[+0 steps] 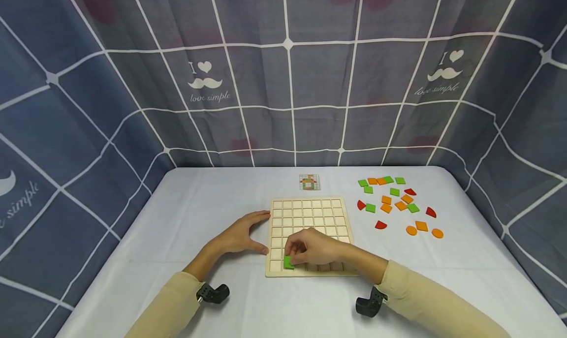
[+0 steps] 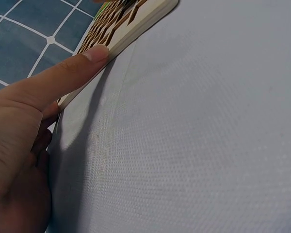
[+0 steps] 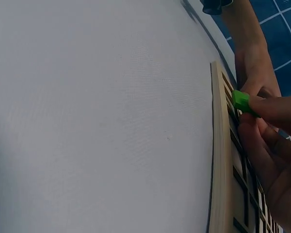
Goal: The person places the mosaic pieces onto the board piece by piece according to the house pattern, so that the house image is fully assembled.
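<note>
Pinching a green tile (image 1: 288,262) in the right hand (image 1: 310,247), I'm at the nearest row of the grid board (image 1: 310,212), second cell from left; the left hand (image 1: 239,235) is spread along the board's left edge. Early going, I reckon: no piece set in any cell I can see, loose pieces (image 1: 386,199) across the worktop (image 1: 208,200) look unplaced.
</note>
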{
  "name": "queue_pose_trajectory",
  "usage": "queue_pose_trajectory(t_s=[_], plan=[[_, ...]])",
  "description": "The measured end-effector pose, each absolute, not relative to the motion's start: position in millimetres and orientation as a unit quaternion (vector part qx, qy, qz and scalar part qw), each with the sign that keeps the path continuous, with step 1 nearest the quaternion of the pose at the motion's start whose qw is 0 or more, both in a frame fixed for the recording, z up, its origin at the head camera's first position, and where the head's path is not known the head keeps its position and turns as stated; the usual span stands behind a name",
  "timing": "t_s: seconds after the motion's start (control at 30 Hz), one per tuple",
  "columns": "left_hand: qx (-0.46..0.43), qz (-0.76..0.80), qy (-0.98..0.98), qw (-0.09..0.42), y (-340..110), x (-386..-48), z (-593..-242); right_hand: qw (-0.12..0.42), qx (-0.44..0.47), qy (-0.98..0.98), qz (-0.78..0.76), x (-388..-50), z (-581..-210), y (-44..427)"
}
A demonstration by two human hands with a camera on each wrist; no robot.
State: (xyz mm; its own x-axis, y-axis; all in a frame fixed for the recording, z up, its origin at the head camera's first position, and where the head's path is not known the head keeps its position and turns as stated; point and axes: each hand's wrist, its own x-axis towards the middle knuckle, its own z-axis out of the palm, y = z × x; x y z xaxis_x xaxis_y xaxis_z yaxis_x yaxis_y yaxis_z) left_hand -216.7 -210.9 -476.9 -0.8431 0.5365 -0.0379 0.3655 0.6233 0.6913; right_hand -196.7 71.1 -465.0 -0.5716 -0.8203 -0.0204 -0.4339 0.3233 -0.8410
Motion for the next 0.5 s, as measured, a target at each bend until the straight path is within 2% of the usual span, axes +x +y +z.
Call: queue_pose_trajectory(t_s=[0.5], plan=[[0.256, 0.345, 0.895, 0.119, -211.0, -217.4, -477.6, 0.201, -0.416, 0.801, -0.38, -187.5, -462.5, 63.7]])
